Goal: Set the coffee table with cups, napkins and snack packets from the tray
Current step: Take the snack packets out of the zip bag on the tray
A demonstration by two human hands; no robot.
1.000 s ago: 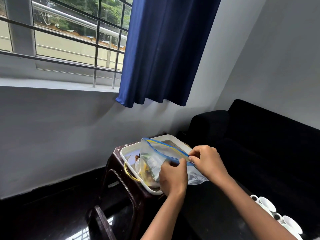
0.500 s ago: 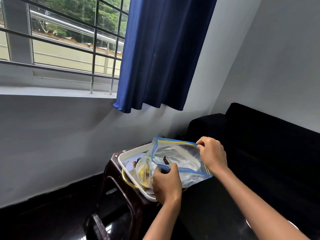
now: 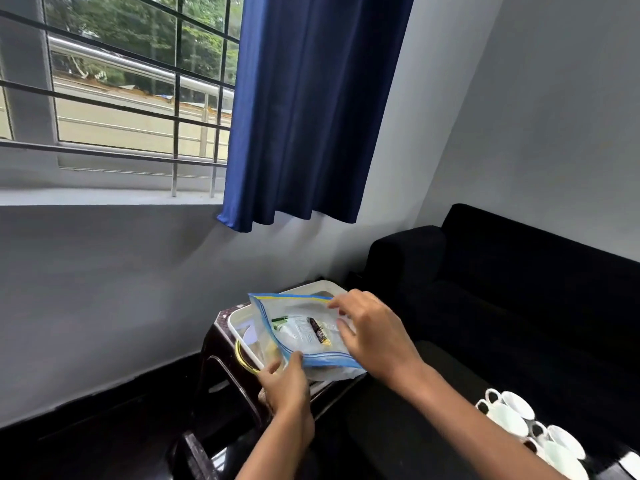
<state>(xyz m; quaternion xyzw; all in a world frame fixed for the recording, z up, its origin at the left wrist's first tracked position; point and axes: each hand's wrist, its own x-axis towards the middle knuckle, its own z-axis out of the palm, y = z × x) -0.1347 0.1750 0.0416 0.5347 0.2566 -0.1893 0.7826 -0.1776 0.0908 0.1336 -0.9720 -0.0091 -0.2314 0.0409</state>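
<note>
A clear zip bag (image 3: 301, 336) with a blue and yellow seal holds snack packets and is lifted, tilted, over the white tray (image 3: 239, 315). My left hand (image 3: 287, 382) pinches the bag's lower edge, thumb on top. My right hand (image 3: 375, 336) is at the bag's right side with fingers spread, the fingertips touching the plastic near the seal. More plastic-wrapped items lie in the tray under the bag, mostly hidden. Several white cups (image 3: 519, 415) stand on the dark coffee table (image 3: 398, 427) at the lower right.
The tray sits on a dark brown stool (image 3: 221, 372) against the grey wall. A black sofa (image 3: 519, 289) fills the right side behind the table. A blue curtain (image 3: 311, 109) hangs above, beside a barred window.
The bag has turned flatter, its face toward me. My right hand has let go of the top corner and spread its fingers at the bag's side. My left hand slid to the lower edge.
</note>
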